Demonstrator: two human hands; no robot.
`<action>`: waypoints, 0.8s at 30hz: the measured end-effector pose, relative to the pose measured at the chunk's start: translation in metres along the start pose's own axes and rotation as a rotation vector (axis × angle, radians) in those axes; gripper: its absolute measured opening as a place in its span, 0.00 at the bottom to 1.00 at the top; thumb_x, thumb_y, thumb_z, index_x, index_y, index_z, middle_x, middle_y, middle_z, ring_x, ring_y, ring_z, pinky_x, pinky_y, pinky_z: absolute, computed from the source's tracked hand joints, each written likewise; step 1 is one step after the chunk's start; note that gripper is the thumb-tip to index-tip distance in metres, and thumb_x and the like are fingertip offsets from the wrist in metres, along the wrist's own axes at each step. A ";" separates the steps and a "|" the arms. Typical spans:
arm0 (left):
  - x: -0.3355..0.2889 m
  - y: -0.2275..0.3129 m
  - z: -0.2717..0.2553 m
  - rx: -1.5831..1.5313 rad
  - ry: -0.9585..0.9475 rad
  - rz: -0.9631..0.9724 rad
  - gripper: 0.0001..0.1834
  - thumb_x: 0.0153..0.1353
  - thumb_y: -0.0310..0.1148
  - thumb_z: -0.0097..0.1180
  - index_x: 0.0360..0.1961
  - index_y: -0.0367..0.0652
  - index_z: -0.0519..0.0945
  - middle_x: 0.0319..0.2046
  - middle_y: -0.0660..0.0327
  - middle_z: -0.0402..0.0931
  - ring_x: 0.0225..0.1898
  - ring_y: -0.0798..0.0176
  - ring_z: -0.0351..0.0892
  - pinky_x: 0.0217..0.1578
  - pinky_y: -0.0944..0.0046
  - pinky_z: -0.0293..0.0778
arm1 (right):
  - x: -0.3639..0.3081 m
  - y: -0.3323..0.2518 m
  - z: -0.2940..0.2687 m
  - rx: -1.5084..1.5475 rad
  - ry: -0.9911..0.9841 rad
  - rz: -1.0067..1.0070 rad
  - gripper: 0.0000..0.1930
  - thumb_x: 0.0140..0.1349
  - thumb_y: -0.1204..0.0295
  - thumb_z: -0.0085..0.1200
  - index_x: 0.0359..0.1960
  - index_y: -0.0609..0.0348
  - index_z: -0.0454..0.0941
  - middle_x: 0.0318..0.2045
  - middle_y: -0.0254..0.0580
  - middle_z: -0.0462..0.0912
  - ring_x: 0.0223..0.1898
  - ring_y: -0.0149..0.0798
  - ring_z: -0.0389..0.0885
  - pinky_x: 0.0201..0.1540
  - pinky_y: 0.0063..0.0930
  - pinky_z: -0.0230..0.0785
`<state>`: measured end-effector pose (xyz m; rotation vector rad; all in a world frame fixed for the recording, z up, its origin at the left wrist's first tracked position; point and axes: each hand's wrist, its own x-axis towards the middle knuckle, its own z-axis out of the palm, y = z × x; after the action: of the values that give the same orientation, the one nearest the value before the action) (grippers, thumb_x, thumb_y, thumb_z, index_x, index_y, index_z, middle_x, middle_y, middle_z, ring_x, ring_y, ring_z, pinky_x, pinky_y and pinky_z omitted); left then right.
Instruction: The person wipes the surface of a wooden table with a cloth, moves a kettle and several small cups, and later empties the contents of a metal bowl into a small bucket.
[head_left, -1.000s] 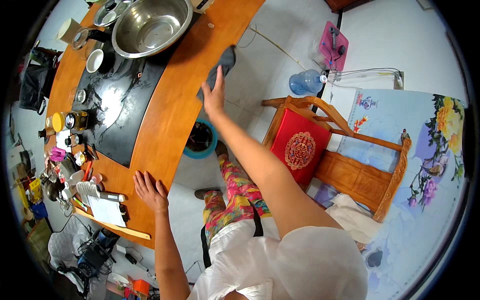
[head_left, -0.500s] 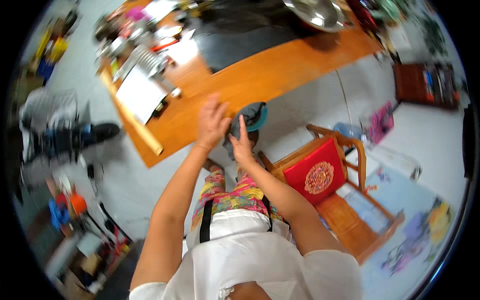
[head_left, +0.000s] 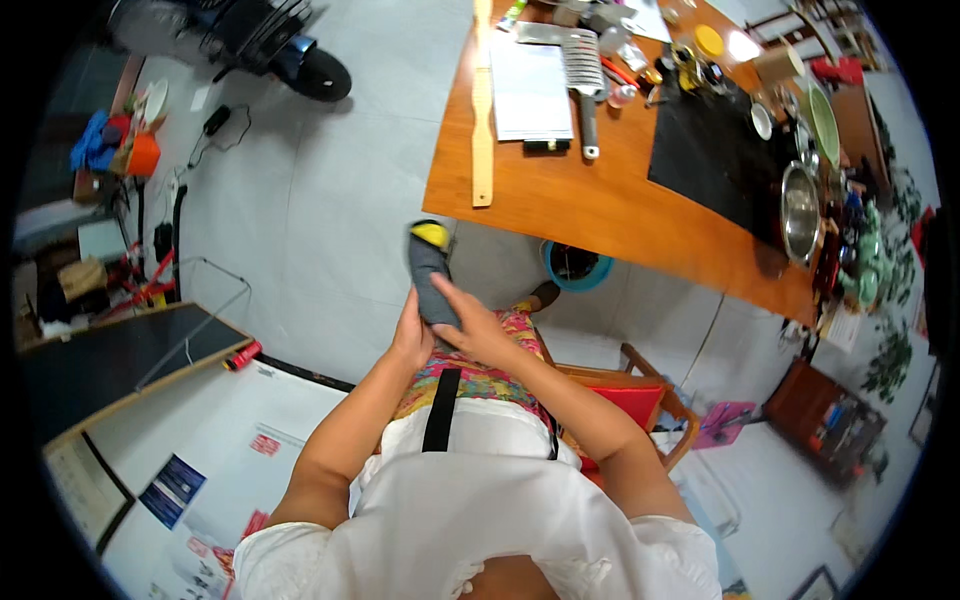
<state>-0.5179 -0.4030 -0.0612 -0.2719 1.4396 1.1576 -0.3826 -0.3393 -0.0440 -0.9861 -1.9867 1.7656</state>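
Note:
A dark grey, cloth-like roll with a bright yellow top end (head_left: 430, 275) stands slanted in front of my lap, short of the table's near corner. My left hand (head_left: 410, 332) is closed round its lower left side, most of the fingers hidden behind it. From the right, my right hand (head_left: 472, 325) lies against the lower part, with fingers pressed on the grey surface. The exact kind of thing it is does not show.
The wooden table (head_left: 600, 215) holds a clipboard (head_left: 530, 90), a long wooden strip (head_left: 483, 130), a grey-handled metal tool (head_left: 585, 85), a black mat (head_left: 715, 155) and a steel bowl (head_left: 800, 212). Below stands a blue bucket (head_left: 600, 275). A wooden chair (head_left: 685, 425) is at my right; a motorbike (head_left: 290, 60) stands far left.
My view has turned to the left. The hands were apart, with grey cloth by the right one; now both hold the grey roll upright, its yellow end showing.

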 end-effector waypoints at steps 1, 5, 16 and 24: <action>0.013 -0.001 -0.012 -0.191 -0.081 0.003 0.27 0.73 0.59 0.41 0.60 0.54 0.75 0.49 0.64 0.80 0.50 0.57 0.80 0.52 0.55 0.75 | 0.014 -0.005 0.009 -0.043 -0.135 -0.092 0.44 0.60 0.68 0.62 0.76 0.54 0.52 0.71 0.59 0.63 0.69 0.60 0.65 0.71 0.45 0.57; 0.037 0.011 -0.042 -0.579 -0.272 0.019 0.28 0.73 0.58 0.37 0.56 0.49 0.77 0.53 0.59 0.80 0.55 0.53 0.79 0.57 0.49 0.75 | 0.057 -0.005 0.023 -0.180 -0.268 -0.138 0.32 0.63 0.66 0.61 0.69 0.59 0.67 0.69 0.57 0.66 0.69 0.57 0.65 0.70 0.46 0.57; 0.108 -0.005 0.026 -0.751 -0.220 -0.220 0.38 0.68 0.66 0.45 0.65 0.48 0.72 0.61 0.59 0.76 0.62 0.51 0.73 0.67 0.45 0.64 | 0.106 0.071 -0.136 -1.054 0.781 -0.125 0.32 0.70 0.61 0.52 0.74 0.54 0.60 0.74 0.56 0.56 0.75 0.57 0.53 0.74 0.53 0.44; 0.126 0.016 0.097 -1.015 -0.034 -0.139 0.42 0.69 0.70 0.39 0.71 0.51 0.64 0.72 0.59 0.62 0.71 0.50 0.60 0.71 0.48 0.54 | 0.104 0.125 -0.159 -1.120 1.017 0.335 0.33 0.75 0.48 0.41 0.74 0.54 0.59 0.76 0.58 0.53 0.75 0.57 0.54 0.73 0.55 0.47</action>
<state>-0.5032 -0.2653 -0.1415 -1.0230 0.6773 1.6827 -0.3204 -0.1504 -0.1541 -2.0292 -1.9536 -0.1284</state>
